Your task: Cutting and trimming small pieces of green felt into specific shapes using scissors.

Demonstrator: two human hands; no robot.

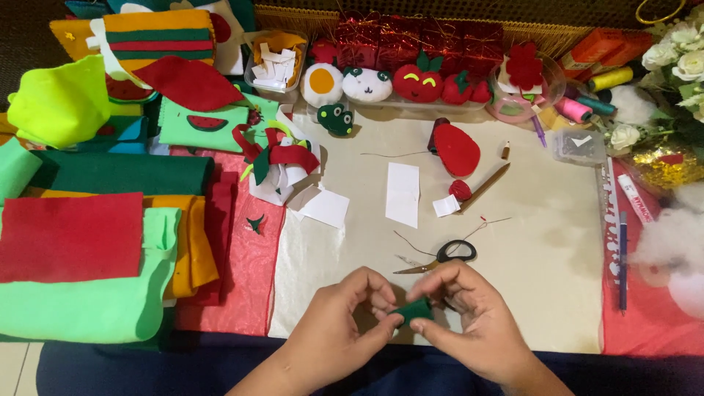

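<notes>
Both of my hands meet at the near edge of the beige work mat (543, 242). My left hand (341, 323) and my right hand (466, 315) pinch a small dark green felt piece (412, 310) between thumbs and fingers. Just beyond my fingers lie black-handled scissors (444, 255), with loose thread beside them.
Stacked felt sheets in red (70, 236), green and orange fill the left. White paper pieces (402, 193), a red felt shape (456, 149) and a pencil (484, 188) lie mid-mat. Stuffed felt toys (367, 83) line the back. Thread spools (573, 110), a ruler (610, 220) and stuffing sit right.
</notes>
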